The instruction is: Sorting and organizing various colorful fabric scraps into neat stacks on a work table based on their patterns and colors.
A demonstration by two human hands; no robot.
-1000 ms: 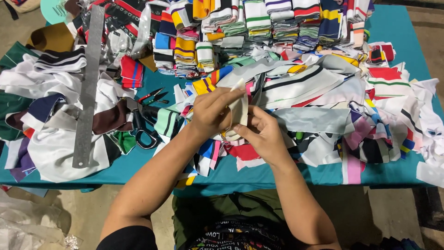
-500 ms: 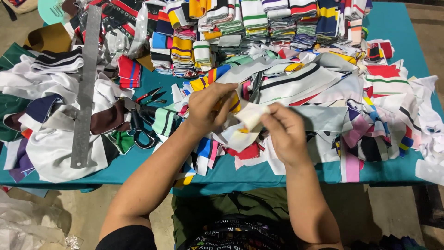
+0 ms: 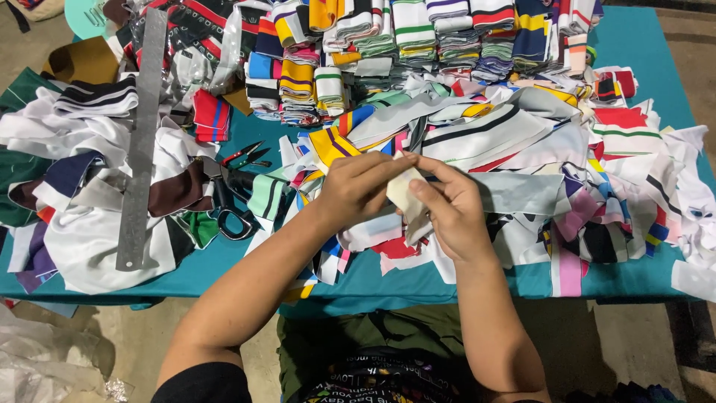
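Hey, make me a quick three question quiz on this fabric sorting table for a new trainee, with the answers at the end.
1. True or false: both hands are holding the same pale fabric piece.
2. Which long tool lies on the white cloth pile at the left of the table? A) metal ruler B) broom C) hammer
3. Fill in: the black-handled scissors lie to the ____ of the left hand.

Key:
1. True. The left hand and the right hand pinch it between them above the scraps.
2. A, the metal ruler.
3. Left, beside small red-handled snips.
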